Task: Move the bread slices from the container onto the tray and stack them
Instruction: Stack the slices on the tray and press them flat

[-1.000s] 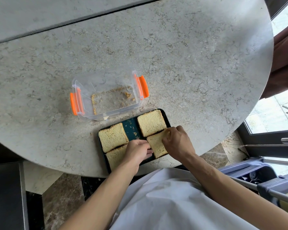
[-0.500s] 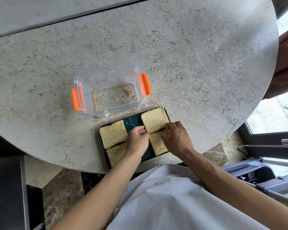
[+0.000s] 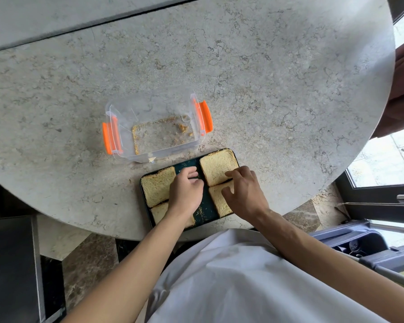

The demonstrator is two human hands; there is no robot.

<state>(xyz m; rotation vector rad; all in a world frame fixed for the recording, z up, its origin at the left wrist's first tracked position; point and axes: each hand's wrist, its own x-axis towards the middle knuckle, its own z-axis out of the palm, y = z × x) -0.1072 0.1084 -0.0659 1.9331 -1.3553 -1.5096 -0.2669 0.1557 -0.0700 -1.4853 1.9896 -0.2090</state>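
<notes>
A dark teal tray (image 3: 205, 209) lies at the table's near edge with bread slices flat in its corners: far left slice (image 3: 156, 185), near left slice (image 3: 159, 213), far right slice (image 3: 216, 166), near right slice (image 3: 219, 202). My left hand (image 3: 186, 191) hovers over the tray's middle, its loosely curled fingertips by the left edge of the far right slice. My right hand (image 3: 245, 195) rests with spread fingers on the far right slice and its thumb over the near right slice. The clear container (image 3: 154, 106) with orange latches holds only crumbs.
The container stands just beyond the tray on the round stone table (image 3: 278, 89). The table's curved edge runs under the tray's near side. A dark bin (image 3: 355, 243) and a window frame (image 3: 378, 194) lie to the right, below table level.
Both hands left the near right slice, which now lies flat, and moved away from me toward the far right slice. The right hand's fingers have spread open.
</notes>
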